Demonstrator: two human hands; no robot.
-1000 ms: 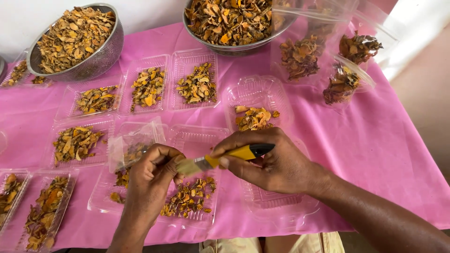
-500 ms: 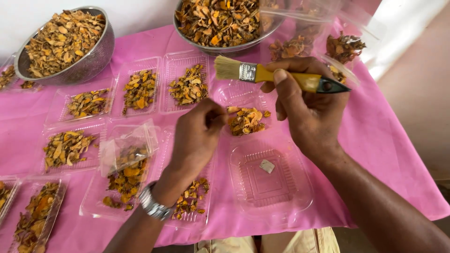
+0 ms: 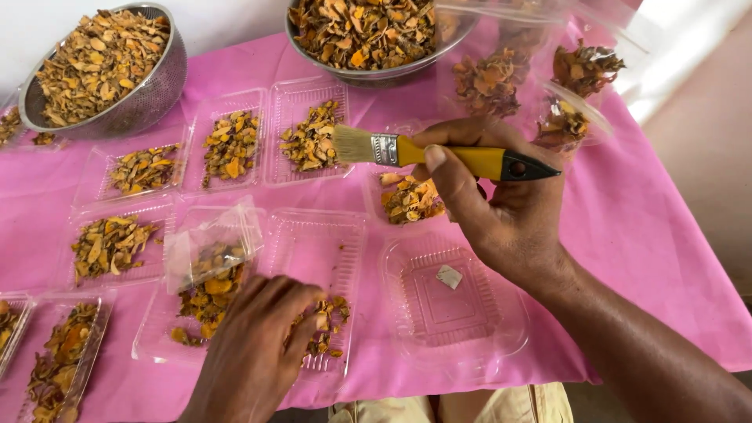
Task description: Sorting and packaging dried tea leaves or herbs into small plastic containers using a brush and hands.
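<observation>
Head view: paintbrush horizontal, bristles leftward

Single view, head-worn camera. It looked steeply down and forward from above the person's lap onto the pink-covered surface, at close range. Near edge of the surface lay at frame bottom; metal bowls and a white wall lay at the top. Both forearms entered from below.
</observation>
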